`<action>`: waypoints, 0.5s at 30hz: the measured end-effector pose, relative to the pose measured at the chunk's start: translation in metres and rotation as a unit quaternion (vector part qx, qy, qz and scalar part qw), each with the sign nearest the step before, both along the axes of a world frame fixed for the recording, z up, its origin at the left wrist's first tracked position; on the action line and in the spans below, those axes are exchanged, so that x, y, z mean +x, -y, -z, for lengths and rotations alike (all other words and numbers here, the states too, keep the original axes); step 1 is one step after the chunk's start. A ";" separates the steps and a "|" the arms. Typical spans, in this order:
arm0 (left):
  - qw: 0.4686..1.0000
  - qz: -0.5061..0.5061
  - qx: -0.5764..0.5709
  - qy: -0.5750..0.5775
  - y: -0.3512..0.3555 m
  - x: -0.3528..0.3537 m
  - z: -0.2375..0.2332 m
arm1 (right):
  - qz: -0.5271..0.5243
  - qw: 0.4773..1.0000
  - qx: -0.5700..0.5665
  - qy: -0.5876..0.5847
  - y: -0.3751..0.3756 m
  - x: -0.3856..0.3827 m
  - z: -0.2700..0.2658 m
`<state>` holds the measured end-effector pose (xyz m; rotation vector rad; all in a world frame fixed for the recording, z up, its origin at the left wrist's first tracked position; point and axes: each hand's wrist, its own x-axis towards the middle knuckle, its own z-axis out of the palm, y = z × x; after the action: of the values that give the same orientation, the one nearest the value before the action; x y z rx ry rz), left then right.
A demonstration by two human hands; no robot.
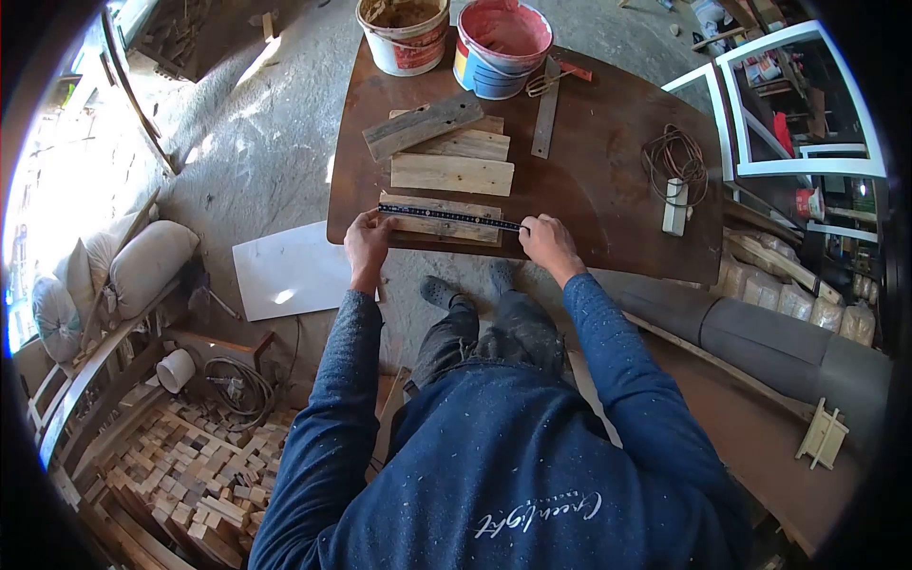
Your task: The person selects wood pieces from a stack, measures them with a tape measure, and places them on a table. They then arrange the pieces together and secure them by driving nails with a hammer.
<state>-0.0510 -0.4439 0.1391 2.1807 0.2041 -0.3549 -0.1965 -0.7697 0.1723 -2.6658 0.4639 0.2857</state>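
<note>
A short weathered wooden board (446, 231) lies near the front edge of the brown table. Along it stretches a black measuring tape (442, 215) with pale markings, running past the board's right end. My left hand (368, 242) grips the board's left end, thumb on top, close to the tape's end. Beyond the board's other end, my right hand (551, 245) is closed around the tape; anything inside its palm is hidden. Just behind are a pale board (452, 175), another plank (465, 144) and a grey weathered plank (424, 125) lying across it.
Two buckets, one brown-stained (407, 43) and one red-rimmed (501, 52), stand at the table's (608, 190) back. A metal ruler (546, 112) lies near them. At right rests a coiled cord (676, 157) with a white block (674, 207). White window frames (807, 169) stand beyond.
</note>
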 end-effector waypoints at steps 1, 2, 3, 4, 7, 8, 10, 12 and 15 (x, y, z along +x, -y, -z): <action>1.000 0.009 0.016 0.005 0.002 0.000 -0.005 | -0.002 1.000 0.000 0.007 0.000 -0.001 0.000; 0.999 0.018 0.032 0.011 0.003 -0.002 -0.011 | -0.005 1.000 0.001 0.014 0.000 -0.002 0.000; 0.998 0.027 0.047 0.017 0.004 -0.003 -0.017 | -0.004 0.999 0.019 0.030 0.001 -0.004 0.000; 0.997 0.034 0.063 0.035 0.004 -0.003 -0.018 | -0.005 0.998 0.037 0.048 0.005 -0.006 0.000; 0.991 0.051 0.102 0.065 -0.001 -0.018 -0.010 | 0.021 0.993 0.079 0.089 0.009 -0.014 -0.018; 0.990 0.055 0.110 0.066 -0.002 -0.022 -0.008 | 0.030 0.992 0.083 0.094 0.013 -0.018 -0.023; 0.990 0.040 0.112 0.069 -0.004 -0.032 -0.002 | 0.043 0.991 0.083 0.093 0.022 -0.030 -0.029; 0.997 0.026 0.058 0.036 -0.007 -0.033 -0.003 | 0.045 0.992 0.080 0.086 0.035 -0.044 -0.019; 0.997 -0.015 -0.052 -0.059 -0.017 -0.032 0.006 | 0.052 0.993 0.081 0.071 0.050 -0.057 -0.012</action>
<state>-0.0834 -0.4266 0.1333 2.0541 0.2782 -0.4667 -0.2539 -0.8199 0.1845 -2.4746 0.5093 0.0961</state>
